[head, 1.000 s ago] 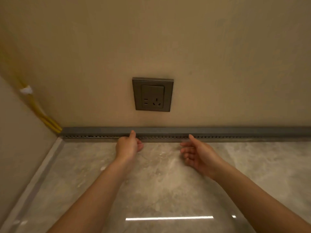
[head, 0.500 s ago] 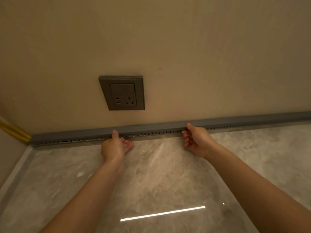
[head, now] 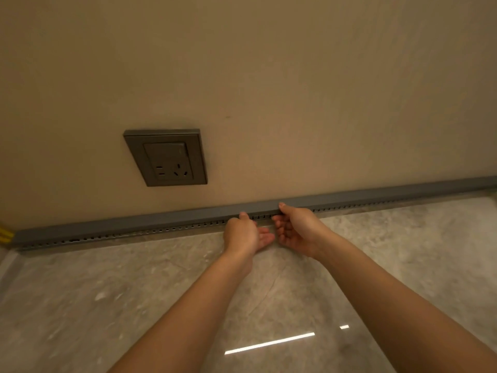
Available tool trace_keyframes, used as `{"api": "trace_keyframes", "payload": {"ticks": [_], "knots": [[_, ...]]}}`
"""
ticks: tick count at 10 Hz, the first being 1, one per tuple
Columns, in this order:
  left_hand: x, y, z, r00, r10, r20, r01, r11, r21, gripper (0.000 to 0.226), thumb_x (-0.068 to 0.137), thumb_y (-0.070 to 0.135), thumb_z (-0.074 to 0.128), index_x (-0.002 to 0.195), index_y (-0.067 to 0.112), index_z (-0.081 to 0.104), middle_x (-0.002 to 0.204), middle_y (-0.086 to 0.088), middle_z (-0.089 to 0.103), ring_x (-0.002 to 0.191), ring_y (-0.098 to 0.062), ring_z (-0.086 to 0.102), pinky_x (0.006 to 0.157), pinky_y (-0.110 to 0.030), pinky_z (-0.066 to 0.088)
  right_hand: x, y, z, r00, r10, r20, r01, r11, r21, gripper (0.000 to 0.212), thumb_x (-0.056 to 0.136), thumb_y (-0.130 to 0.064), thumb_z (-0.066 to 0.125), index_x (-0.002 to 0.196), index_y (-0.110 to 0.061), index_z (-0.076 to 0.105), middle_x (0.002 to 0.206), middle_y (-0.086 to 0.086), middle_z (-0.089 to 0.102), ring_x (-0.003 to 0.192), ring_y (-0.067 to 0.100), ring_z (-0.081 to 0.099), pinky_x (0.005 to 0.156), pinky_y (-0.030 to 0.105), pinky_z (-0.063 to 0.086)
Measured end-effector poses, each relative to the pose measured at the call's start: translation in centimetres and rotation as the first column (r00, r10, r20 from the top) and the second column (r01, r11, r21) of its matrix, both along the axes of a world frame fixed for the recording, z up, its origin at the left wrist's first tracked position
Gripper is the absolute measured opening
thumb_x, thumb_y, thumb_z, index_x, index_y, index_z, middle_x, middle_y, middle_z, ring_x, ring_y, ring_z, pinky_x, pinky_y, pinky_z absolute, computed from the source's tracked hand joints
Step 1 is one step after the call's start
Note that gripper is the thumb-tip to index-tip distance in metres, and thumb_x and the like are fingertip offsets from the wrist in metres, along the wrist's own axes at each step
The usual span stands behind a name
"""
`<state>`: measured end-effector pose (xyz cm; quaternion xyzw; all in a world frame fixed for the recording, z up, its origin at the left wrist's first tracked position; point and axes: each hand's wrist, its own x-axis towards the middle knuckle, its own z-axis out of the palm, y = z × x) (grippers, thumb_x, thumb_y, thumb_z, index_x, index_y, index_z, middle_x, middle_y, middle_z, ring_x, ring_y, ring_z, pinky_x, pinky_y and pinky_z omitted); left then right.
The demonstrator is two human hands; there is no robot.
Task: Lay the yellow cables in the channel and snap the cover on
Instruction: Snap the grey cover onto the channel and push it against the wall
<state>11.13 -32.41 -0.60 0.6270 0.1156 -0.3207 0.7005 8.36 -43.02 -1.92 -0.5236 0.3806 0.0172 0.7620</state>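
Note:
A long grey channel with its cover (head: 129,224) on top runs along the foot of the wall, its slotted side facing the floor. The yellow cables (head: 4,235) show only at its left end, where they enter it. My left hand (head: 243,236) has its thumb tip pressed on the cover's front edge, with the fingers relaxed and the palm turned up. Just to the right, almost touching it, my right hand (head: 298,228) pinches the channel, thumb on top of the cover and fingers curled against the slotted front.
A dark grey wall socket (head: 166,157) sits on the beige wall above and left of the hands. Glossy grey marble floor (head: 107,292) lies below, and the channel continues to the right edge of view.
Both hands have shifted right along the channel, away from the socket. My left hand has closed up next to my right hand.

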Motion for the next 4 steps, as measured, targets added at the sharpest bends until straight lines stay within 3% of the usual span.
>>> {"api": "trace_keyframes", "payload": {"ticks": [1,2,4], "knots": [[0.1,0.3,0.0,0.999,-0.043,-0.004,0.043,0.999,0.001,0.047,0.104,0.024,0.020,0.122,-0.015,0.039,0.117,-0.037,0.055,0.088,-0.041,0.063,0.066,-0.036,0.052,-0.1,-0.1,0.0,1.000,0.020,-0.011,-0.020,1.000,-0.016,0.040,0.095,-0.032,0.046,0.065,-0.007,0.056,0.047,0.001,0.051,0.048,0.013,0.045,0.046,0.022,0.040],[0.0,1.2,0.2,0.996,-0.094,0.011,0.093,0.994,0.059,0.048,0.103,0.027,0.023,0.123,-0.013,0.040,0.114,-0.036,0.056,0.068,-0.032,0.060,0.057,-0.030,0.053,-0.5,0.0,0.1,0.999,0.031,-0.015,-0.031,0.999,-0.035,0.038,0.094,-0.035,0.047,0.071,-0.006,0.057,0.056,0.005,0.058,0.053,0.015,0.052,0.050,0.023,0.045],[-0.5,3.6,0.7,0.953,-0.303,0.002,0.293,0.922,0.252,0.048,0.100,0.038,0.031,0.127,-0.001,0.042,0.104,-0.017,0.059,0.070,-0.022,0.061,0.067,-0.033,0.051,-1.9,0.6,1.0,0.992,0.123,-0.028,-0.125,0.989,-0.083,0.038,0.094,-0.039,0.047,0.099,-0.003,0.058,0.096,0.014,0.065,0.082,0.022,0.062,0.073,0.030,0.052]]}}
